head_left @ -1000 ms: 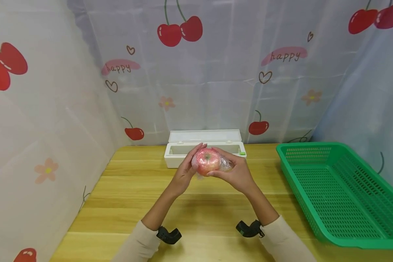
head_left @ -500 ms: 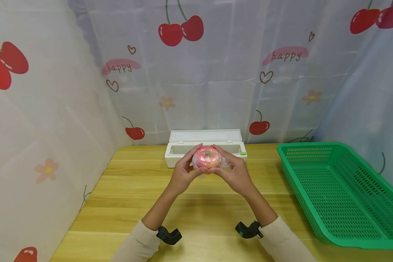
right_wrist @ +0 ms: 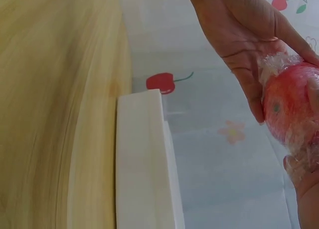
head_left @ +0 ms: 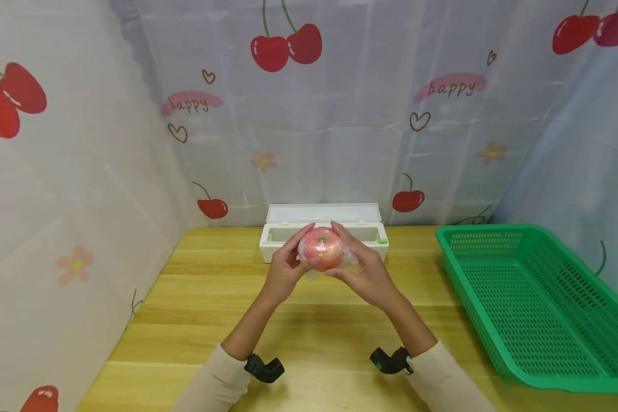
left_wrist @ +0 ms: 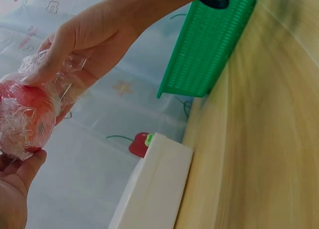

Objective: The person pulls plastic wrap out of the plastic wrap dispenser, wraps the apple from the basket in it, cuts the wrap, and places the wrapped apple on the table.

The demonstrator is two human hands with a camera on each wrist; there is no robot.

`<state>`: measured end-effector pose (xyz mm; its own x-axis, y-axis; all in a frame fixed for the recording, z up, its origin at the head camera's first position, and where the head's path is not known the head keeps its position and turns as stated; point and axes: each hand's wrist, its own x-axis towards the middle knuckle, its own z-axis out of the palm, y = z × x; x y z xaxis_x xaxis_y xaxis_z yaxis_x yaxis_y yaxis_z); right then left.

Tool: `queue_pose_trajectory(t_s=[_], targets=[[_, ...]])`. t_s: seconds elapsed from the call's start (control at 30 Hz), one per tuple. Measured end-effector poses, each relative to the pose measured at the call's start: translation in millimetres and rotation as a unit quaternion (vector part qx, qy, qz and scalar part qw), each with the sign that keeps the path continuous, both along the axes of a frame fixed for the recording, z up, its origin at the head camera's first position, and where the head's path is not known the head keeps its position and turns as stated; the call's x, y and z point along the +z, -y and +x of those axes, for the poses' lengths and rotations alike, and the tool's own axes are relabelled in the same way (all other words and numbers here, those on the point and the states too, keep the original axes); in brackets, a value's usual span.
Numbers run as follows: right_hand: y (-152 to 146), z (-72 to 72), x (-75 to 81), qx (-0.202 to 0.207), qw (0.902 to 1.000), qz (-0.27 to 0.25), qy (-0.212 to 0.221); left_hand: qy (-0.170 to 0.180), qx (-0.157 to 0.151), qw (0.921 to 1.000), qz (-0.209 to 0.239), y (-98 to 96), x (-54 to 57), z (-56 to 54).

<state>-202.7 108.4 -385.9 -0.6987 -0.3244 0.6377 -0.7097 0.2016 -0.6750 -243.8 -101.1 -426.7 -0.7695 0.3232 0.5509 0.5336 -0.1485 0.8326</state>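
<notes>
Apple (head_left: 323, 249): wrapped in clear film, it is held up between your two hands in front of the white box, above the table (head_left: 206, 320).
Left hand (head_left: 283, 274): yours curls round the apple's left side, with the left thumb (head_left: 309, 264) on its near face.
Right hand (head_left: 372, 280): your fingers and right thumb (head_left: 342, 276) hold the other side, with loose film (head_left: 350, 261) bunched between palm and fruit.
Just changed: half a second ago your thumbs met at the front; now they are parted, and the apple sits slightly further left, its near face less covered.
Meaning: you seem to be resettling your grip or working the film, which looks on but not snug; the right-hand bunch probably needs the most attention.
White box (head_left: 278, 253): unmoved, lid (head_left: 323, 213) raised, just beyond your hands.
Green basket (head_left: 571, 384): also unmoved, well apart on your right.
</notes>
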Motion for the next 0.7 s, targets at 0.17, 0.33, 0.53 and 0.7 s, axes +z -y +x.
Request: queue_pose_trajectory(t_s=[0.17,0.33,0.53,0.7], targets=[[-2,-0.1,1.2,0.012,0.9997,0.021,0.003,-0.001,0.004,1.0000,-0.008,2.3,-0.7,-1.1],[-1,-1.8,0.2,0.015,0.9994,0.024,0.021,0.003,0.006,1.0000,-0.005,2.5,-1.3,-1.8],[-1,-23.7,-29.2,0.019,0.9998,0.003,-0.005,0.003,0.006,1.0000,0.005,1.5,-0.1,-1.7],[5,-27.6,-40.6,-0.010,0.9979,-0.033,-0.054,0.010,0.005,0.9998,0.015,-2.3,1.5,1.6]])
